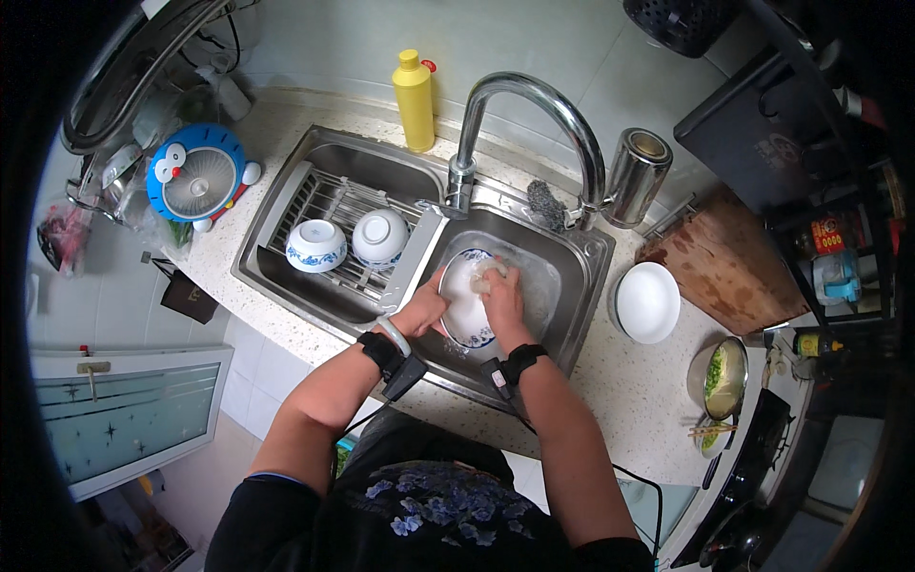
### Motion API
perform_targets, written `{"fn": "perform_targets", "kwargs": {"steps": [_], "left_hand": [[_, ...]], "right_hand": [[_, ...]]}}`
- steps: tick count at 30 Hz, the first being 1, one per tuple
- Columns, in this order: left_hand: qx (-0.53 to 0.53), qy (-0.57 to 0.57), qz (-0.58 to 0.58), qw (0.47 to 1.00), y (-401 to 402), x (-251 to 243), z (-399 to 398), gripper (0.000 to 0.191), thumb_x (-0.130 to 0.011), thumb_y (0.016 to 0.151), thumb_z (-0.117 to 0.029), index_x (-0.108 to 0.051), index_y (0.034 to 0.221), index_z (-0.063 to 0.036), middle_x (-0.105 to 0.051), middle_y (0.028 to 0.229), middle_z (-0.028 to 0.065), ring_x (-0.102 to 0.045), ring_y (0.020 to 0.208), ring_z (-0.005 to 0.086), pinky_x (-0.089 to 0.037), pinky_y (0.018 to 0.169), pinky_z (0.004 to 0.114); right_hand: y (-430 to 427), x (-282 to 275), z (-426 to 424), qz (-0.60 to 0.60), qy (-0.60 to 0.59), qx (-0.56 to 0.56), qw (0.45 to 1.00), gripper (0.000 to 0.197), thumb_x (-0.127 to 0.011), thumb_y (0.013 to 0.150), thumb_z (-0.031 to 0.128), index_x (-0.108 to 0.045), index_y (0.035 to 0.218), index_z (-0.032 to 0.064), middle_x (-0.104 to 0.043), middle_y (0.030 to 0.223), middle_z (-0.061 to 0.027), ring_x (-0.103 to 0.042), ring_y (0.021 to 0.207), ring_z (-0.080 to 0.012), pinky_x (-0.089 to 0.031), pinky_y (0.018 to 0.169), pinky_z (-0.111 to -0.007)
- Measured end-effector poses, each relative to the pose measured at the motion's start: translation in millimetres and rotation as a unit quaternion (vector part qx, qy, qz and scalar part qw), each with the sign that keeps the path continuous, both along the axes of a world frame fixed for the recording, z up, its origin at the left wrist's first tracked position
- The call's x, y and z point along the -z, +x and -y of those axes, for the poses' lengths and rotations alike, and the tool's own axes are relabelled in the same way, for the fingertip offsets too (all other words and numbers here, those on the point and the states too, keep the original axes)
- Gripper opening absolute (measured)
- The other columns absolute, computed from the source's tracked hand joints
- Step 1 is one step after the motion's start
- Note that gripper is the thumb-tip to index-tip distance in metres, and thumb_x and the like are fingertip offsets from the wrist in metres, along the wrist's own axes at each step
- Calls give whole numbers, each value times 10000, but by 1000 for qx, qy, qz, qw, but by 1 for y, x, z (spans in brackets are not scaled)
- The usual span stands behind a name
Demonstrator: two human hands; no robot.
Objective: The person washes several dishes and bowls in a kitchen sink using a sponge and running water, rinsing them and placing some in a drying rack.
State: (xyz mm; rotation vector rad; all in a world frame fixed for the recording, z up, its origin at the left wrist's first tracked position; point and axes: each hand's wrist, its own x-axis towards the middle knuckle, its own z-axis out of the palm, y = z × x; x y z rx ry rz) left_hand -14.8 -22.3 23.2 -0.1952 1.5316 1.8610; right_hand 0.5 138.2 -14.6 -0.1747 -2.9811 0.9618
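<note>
My left hand [427, 309] grips the near-left rim of a white plate with a blue floral edge [463, 307], tilted over the right basin of the steel sink [565, 286]. In my right hand [502, 300] is a pale scrubbing cloth or sponge [489, 276], pressed against the plate's inner face. Soapy water lies in the basin beneath. To the left, a blue-patterned bowl [316, 245] and a second bowl [380, 239] rest upside down on a wire drying rack [343, 196] in the other basin.
A chrome faucet [529, 82] arches over the sink. Behind stand a yellow bottle [414, 107] and steel wool [546, 204]. On the right counter are white bowls or plates [648, 303], a wooden cutting board [715, 264] and a metal bowl of food [740, 365]. A blue fan [196, 182] stands left.
</note>
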Motion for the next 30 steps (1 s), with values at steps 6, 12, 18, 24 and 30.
{"fn": "perform_targets", "kwargs": {"steps": [6,12,18,24,30], "left_hand": [[63,9,47,997,-8,-10,10,622,-407,712,82,-295,1296,-100,-545,1006,127,-618,743,244,-563,503,318],[52,44,86,994,-9,-15,1,582,-377,721,82,-315,1278,-77,-549,989,138,-620,731,241,-560,473,324],[25,37,10,999,-8,-19,-1,637,-363,702,115,-330,1304,-90,-528,1085,130,-587,872,213,-535,654,292],[-1,15,-47,999,-8,1,-7,579,-364,743,107,-348,1298,-56,-495,1170,94,-491,1038,178,-401,871,262],[-20,46,3,999,-3,-2,-8,414,-421,901,-223,-353,1275,-59,-515,1109,80,-512,963,139,-447,795,253]], "right_hand": [[-10,-49,12,-89,-94,-132,983,331,-607,643,-34,-522,913,138,-383,1193,-114,-479,1027,-353,-440,806,-407],[-5,-37,-14,-140,50,-169,974,188,-550,695,69,-569,866,144,-425,1145,-86,-469,1013,-298,-437,807,-370],[24,-9,-15,6,108,-108,988,208,-556,726,132,-614,922,168,-461,1081,-95,-502,939,-278,-446,771,-385],[34,-6,-14,245,-319,-126,907,343,-639,706,49,-558,1040,33,-574,964,-73,-551,845,-147,-445,747,-286],[27,-23,15,197,-612,-9,766,347,-614,716,22,-499,1044,27,-546,927,-57,-534,846,-156,-434,734,-269]]}}
